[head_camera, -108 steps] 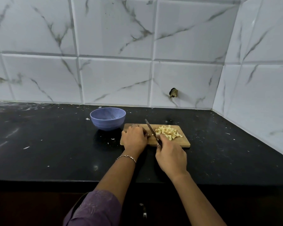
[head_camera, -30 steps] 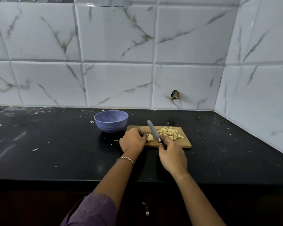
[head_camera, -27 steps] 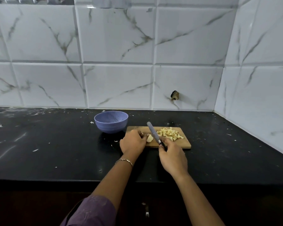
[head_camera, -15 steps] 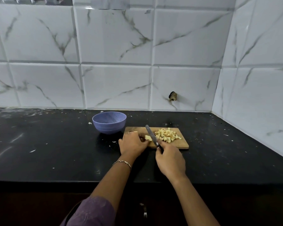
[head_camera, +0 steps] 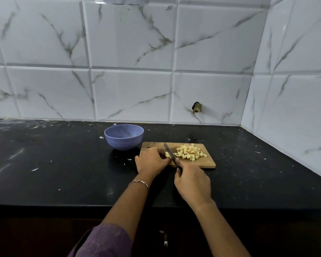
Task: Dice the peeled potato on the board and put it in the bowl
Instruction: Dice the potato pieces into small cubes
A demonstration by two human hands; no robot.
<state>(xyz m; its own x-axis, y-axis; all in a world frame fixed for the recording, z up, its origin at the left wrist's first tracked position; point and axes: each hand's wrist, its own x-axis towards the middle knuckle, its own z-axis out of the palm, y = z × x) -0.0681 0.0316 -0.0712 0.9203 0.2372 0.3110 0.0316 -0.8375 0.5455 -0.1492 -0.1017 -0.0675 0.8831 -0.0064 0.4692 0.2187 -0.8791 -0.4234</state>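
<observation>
"While the left hand [head_camera: 152, 161] is curling its fingers down over that larger potato chunk [head_camera: 167, 154], where is the blade sitting?"

"Just right of those fingertips, and touching the chunk as far as I can tell. The right hand [head_camera: 192, 180] is wrapping its fingers round the handle of the kitchen knife [head_camera: 169, 152], with the blade running away from the person and the tip leaning slightly left."

"So the chunk is lying between fingers and steel?"

"Yes, pinned at the near left of the wooden chopping board [head_camera: 208, 164]. The diced heap [head_camera: 190, 154] is lying right of the blade, mid-board."

"And the bowl?"

"The lilac bowl [head_camera: 124, 136] is standing just off the board's far left corner on the black counter [head_camera: 63, 164], nearer the left hand. I'm seeing no potato in it. Nothing is blocking the way across, only white scraps [head_camera: 34, 169] lying about. I'd be watching those left fingertips, sitting so close to the edge."
</observation>
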